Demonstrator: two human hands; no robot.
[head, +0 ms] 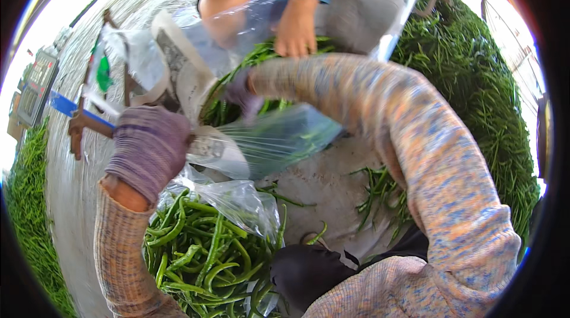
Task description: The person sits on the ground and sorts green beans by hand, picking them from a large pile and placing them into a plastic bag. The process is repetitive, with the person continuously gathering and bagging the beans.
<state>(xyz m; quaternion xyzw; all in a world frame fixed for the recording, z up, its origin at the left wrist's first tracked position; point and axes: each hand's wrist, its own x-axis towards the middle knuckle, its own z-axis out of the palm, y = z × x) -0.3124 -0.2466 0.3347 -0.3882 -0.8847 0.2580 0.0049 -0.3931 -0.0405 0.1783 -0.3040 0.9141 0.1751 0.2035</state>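
Note:
My left hand, in a purple striped knit glove, is closed on the gathered edge of a clear plastic bag with printed paper against it. My right hand, gloved too and blurred by motion, reaches in at the bag's opening among green chili peppers; whether its fingers grip any cannot be told. Below my left hand, a second clear plastic bag lies over a heap of larger green chili peppers.
Another person's hand rests on the peppers just beyond my right forearm. Large heaps of green peppers lie at the right and far left. A digital scale and a metal frame stand at the left. Loose peppers lie on the floor.

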